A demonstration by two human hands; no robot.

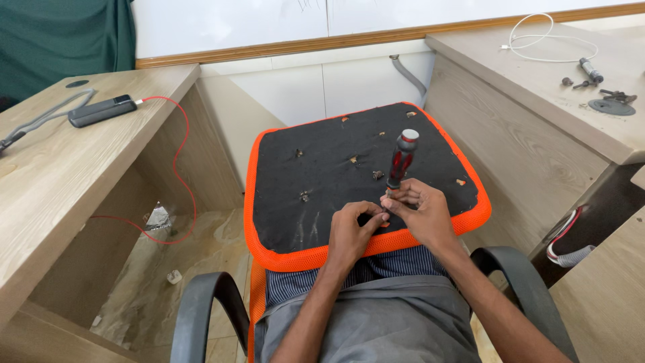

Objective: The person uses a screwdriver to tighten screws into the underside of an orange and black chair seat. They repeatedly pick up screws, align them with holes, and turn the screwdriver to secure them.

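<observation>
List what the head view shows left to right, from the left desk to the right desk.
Grey cable → black power bank → red wire → orange-rimmed seat pad → left hand → red-and-black screwdriver in the right hand → white cable → loose screws and metal parts.

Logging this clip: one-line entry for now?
left hand: steadies tip | right hand: holds red-black screwdriver upright | on: black orange-rimmed seat underside

head-worn view, looking steeply down, close
</observation>
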